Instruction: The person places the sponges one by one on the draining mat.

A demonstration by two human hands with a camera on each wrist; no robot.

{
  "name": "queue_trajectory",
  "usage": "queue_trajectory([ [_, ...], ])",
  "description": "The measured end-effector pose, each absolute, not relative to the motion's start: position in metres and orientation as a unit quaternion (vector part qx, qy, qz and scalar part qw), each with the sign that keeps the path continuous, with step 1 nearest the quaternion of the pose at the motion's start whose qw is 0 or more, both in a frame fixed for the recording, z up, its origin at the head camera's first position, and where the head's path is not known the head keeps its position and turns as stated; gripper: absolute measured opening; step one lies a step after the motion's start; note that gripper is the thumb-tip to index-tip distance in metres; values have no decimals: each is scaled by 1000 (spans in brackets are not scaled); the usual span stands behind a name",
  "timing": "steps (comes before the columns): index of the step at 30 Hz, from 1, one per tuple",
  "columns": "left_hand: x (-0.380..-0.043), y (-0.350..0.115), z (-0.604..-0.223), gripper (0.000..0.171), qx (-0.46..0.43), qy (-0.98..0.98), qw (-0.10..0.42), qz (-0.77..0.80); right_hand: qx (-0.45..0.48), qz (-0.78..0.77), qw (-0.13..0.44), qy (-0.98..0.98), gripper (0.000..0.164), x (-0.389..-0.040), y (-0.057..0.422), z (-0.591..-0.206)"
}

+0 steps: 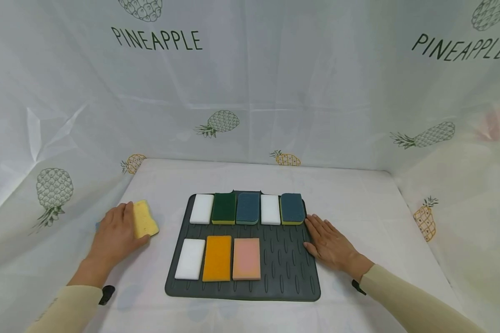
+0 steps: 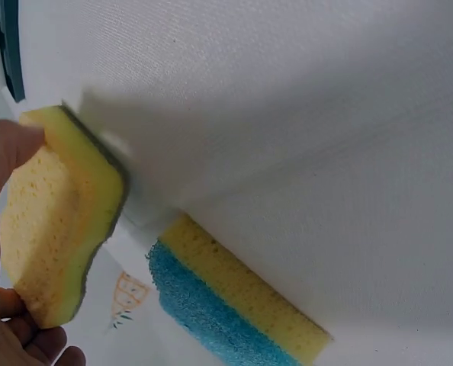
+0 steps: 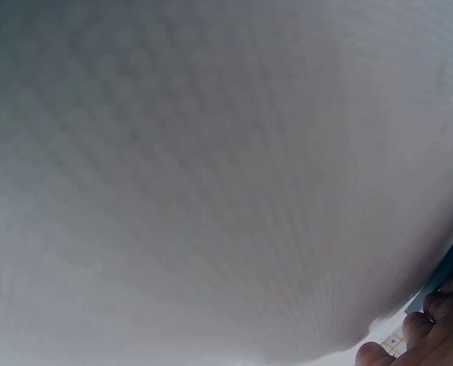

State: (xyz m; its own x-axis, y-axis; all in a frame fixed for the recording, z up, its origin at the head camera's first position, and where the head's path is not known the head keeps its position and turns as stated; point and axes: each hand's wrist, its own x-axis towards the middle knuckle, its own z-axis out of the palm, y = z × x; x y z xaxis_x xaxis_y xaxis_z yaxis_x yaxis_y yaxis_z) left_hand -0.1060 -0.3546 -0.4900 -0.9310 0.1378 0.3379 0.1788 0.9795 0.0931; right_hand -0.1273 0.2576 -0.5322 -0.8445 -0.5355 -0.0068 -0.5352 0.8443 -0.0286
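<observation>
My left hand [image 1: 115, 231] grips a yellow sponge [image 1: 145, 219] left of the dark mat [image 1: 289, 286]. In the left wrist view, the thumb lies on one end of this sponge and fingers curl at the other; a thin dark layer backs it. Close by on the table is a blue and yellow sponge [image 2: 238, 293], mostly hidden behind the hand in the head view. My right hand [image 1: 331, 243] rests at the mat's right edge with its fingers extended, beside a blue-grey sponge [image 1: 292, 207] at the end of the back row.
On the mat's back row also lie a white pad [image 1: 202, 209], a dark green sponge [image 1: 223, 208], another blue-grey sponge [image 1: 247, 208] and a second white pad [image 1: 270, 209]. In front are a white pad [image 1: 190, 259], an orange pad [image 1: 217, 258] and a pink pad [image 1: 246, 259].
</observation>
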Motion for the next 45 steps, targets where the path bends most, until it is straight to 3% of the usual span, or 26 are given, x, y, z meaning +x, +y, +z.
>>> queue_trajectory([
  [6, -108, -356, -497, 120, -101, -976, 191, -31, -282, -9, 5, 959, 75, -127, 257, -533],
  [14, -124, -352, -487, 110, -168, -949, 266, -17, -290, -5, -11, 957, 75, -127, 257, -534],
  [22, -134, -322, -463, 102, -197, -944, 265, 10, -298, 4, -24, 954, 74, -128, 259, -534],
  [38, -136, -237, -433, 112, -226, -956, 184, -22, -296, 12, -7, 955, 76, -130, 259, -531],
  [45, -130, -190, -430, 112, -244, -961, 120, -56, -292, 8, 2, 957, 76, -130, 259, -529],
])
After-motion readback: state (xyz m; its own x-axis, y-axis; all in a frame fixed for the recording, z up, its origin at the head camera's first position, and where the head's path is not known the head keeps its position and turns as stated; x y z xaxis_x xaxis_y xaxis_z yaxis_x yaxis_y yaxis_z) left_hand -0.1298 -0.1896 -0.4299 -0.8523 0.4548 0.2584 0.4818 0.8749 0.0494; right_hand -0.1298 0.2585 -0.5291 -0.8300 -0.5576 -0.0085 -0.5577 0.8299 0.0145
